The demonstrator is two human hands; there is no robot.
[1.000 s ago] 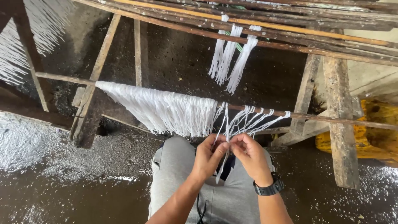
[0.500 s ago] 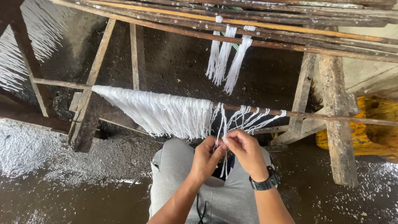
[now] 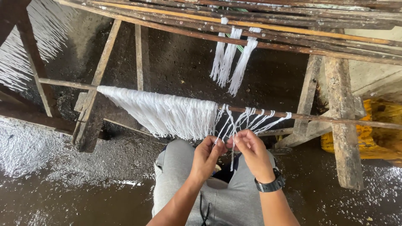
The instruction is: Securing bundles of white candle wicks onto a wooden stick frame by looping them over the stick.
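A thin wooden rod runs across the middle, hung with a dense curtain of white strings on its left half. Several looser white string loops hang to the right of it. My left hand and my right hand meet just below the rod. Both pinch the same few white strands, which run up to the rod and dangle between my knees. A black watch is on my right wrist. My grey trousers fill the bottom centre.
A rough wooden frame with long poles spans the top, and a short bundle of white strings hangs from it. A thick post stands right, slanted legs left. A yellow object sits far right. The dark ground is wet.
My hands have shifted slightly left and upward along the strands while still working them. The view has tilted a little; the strings on the rod look the same.
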